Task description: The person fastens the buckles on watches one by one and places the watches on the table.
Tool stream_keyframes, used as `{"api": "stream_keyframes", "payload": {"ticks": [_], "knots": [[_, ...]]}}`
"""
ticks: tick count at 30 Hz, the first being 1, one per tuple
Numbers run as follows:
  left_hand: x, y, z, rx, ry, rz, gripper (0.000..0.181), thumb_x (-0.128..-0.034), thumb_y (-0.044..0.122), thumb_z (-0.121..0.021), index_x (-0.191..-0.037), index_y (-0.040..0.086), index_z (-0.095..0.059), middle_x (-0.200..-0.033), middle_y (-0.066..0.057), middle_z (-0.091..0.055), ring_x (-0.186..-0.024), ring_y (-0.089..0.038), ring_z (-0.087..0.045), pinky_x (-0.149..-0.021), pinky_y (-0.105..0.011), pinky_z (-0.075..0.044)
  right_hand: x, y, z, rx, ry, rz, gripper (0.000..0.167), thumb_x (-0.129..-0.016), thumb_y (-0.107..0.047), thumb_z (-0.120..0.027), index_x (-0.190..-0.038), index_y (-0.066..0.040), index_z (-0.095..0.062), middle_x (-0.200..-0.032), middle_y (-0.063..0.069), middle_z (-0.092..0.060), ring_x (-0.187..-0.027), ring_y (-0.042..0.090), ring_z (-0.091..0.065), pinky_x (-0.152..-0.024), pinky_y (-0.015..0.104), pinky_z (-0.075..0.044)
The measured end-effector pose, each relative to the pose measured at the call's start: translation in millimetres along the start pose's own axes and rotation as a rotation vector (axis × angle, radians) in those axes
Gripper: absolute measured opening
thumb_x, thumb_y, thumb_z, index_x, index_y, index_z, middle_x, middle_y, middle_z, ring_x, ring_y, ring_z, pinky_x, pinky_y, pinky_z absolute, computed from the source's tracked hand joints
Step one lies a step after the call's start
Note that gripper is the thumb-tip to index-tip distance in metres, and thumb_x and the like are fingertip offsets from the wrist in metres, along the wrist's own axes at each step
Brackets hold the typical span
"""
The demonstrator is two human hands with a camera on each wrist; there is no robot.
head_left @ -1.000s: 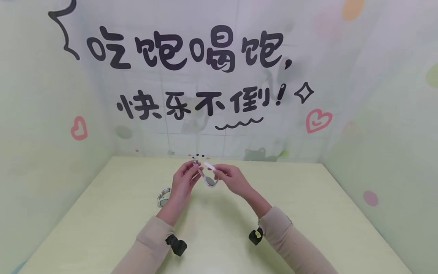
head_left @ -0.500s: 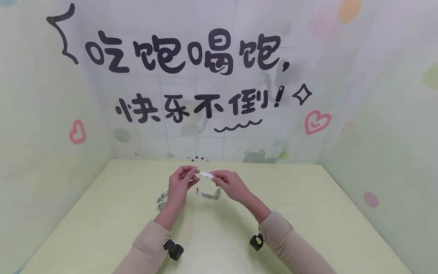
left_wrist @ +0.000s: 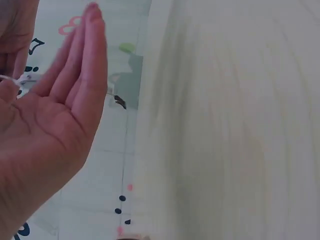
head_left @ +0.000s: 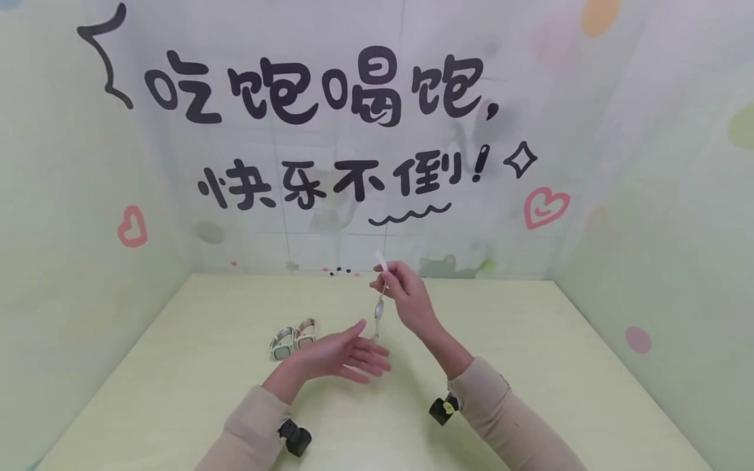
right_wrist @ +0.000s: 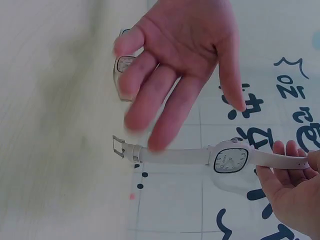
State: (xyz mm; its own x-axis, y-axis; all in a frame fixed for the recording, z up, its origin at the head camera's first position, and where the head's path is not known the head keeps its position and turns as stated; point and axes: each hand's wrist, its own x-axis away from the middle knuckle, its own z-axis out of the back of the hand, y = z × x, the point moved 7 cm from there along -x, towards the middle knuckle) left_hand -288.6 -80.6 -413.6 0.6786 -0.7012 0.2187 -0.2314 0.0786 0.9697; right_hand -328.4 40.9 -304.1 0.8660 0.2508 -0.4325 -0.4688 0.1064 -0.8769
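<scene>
A white wristwatch (head_left: 379, 309) hangs unfastened from my right hand (head_left: 412, 302), which pinches its strap near the free end. Its square dial (right_wrist: 231, 160) and, at the lower end, its metal buckle (right_wrist: 118, 146) show in the right wrist view. My left hand (head_left: 341, 356) is beside the lower part of the strap, fingers spread and holding nothing; whether it touches the strap I cannot tell. The left wrist view shows that left hand (left_wrist: 60, 115) with its palm turned up and fingers extended.
Two more wristwatches stand with looped straps on the table's left side: a pale one (head_left: 282, 352) and, close beside it, another (head_left: 305, 337). A printed backdrop (head_left: 247, 242) rises behind the pale yellow table (head_left: 177, 386).
My left hand has let go of the watch strap, dropped and spread its fingers. My right hand has risen, so the watch hangs straight. A second table watch is uncovered.
</scene>
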Motion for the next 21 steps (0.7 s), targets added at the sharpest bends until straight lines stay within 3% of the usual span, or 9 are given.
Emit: {"api": "stream_keyframes", "payload": {"ticks": [2,4,7,9,11,13,17,21], "knots": [[-3.8,2.0,-7.8,0.139,-0.052,-0.04,0.083,-0.1052,0.059,-0.015,-0.153,-0.008,-0.024,-0.154,-0.025,-0.041,-0.144,-0.037,-0.041,-0.112,-0.037,-0.047,1.0,-6.4,0.4,-0.035,0.019,0.014,0.022,-0.105,-0.007,-0.046,-0.117,0.008,-0.056,-0.101,0.029,-0.065,-0.107,0.039,-0.069,-0.097,0.043,-0.056],[-7.5,6.3,-5.8,0.342,0.014,-0.103,0.08,-0.1064,0.056,-0.017,-0.154,-0.008,-0.016,-0.159,-0.026,-0.031,-0.147,-0.037,-0.035,-0.115,-0.035,-0.043,2.4,-12.2,1.0,-0.074,0.036,0.033,0.022,-0.105,-0.006,-0.044,-0.118,0.01,-0.054,-0.104,0.03,-0.064,-0.11,0.039,-0.068,-0.099,0.043,-0.055],[-7.5,10.2,10.3,0.638,0.257,-0.221,0.058,-0.1098,0.04,-0.026,-0.146,-0.005,-0.03,-0.147,-0.022,-0.051,-0.135,-0.027,-0.053,-0.114,-0.032,-0.044,5.0,-18.7,2.1,-0.115,0.054,0.057,0.021,-0.105,-0.004,-0.044,-0.117,0.011,-0.053,-0.106,0.031,-0.064,-0.11,0.04,-0.068,-0.099,0.041,-0.054],[-2.9,12.1,22.4,0.759,0.436,-0.309,0.043,-0.1102,0.028,-0.031,-0.139,-0.002,-0.04,-0.129,-0.013,-0.066,-0.12,-0.018,-0.064,-0.111,-0.03,-0.046,6.9,-20.5,3.4,-0.132,0.059,0.067,0.021,-0.105,-0.004,-0.043,-0.117,0.011,-0.052,-0.107,0.032,-0.062,-0.11,0.041,-0.068,-0.099,0.041,-0.054],[2.7,14.1,30.7,0.799,0.549,-0.374,0.038,-0.1099,0.021,-0.033,-0.14,0.0,-0.044,-0.115,-0.004,-0.072,-0.111,-0.013,-0.068,-0.11,-0.029,-0.046,8.8,-20.9,4.2,-0.135,0.059,0.061,0.02,-0.105,-0.003,-0.043,-0.117,0.011,-0.053,-0.106,0.032,-0.063,-0.109,0.042,-0.068,-0.099,0.04,-0.054],[6.9,18.0,34.0,0.772,0.586,-0.41,0.042,-0.1101,0.019,-0.032,-0.147,0.001,-0.039,-0.114,0.001,-0.072,-0.112,-0.01,-0.067,-0.113,-0.029,-0.044,10.5,-20.7,4.9,-0.123,0.056,0.056,0.021,-0.105,-0.003,-0.044,-0.118,0.01,-0.054,-0.105,0.032,-0.063,-0.109,0.042,-0.068,-0.098,0.04,-0.054],[9.5,27.5,33.0,0.713,0.555,-0.445,0.045,-0.1098,0.014,-0.031,-0.154,0.003,-0.029,-0.12,0.002,-0.068,-0.117,-0.009,-0.065,-0.115,-0.029,-0.041,11.9,-18.1,5.2,-0.114,0.057,0.052,0.021,-0.105,-0.003,-0.045,-0.118,0.01,-0.054,-0.105,0.032,-0.064,-0.108,0.042,-0.068,-0.098,0.04,-0.054],[8.9,35.4,30.2,0.7,0.529,-0.491,0.041,-0.107,0.005,-0.038,-0.148,0.0,-0.035,-0.117,0.0,-0.07,-0.114,-0.01,-0.067,-0.113,-0.03,-0.043,13.4,-15.6,2.0,-0.119,0.051,0.058,0.021,-0.105,-0.005,-0.045,-0.119,0.009,-0.054,-0.107,0.031,-0.064,-0.108,0.039,-0.068,-0.099,0.04,-0.054]]}}
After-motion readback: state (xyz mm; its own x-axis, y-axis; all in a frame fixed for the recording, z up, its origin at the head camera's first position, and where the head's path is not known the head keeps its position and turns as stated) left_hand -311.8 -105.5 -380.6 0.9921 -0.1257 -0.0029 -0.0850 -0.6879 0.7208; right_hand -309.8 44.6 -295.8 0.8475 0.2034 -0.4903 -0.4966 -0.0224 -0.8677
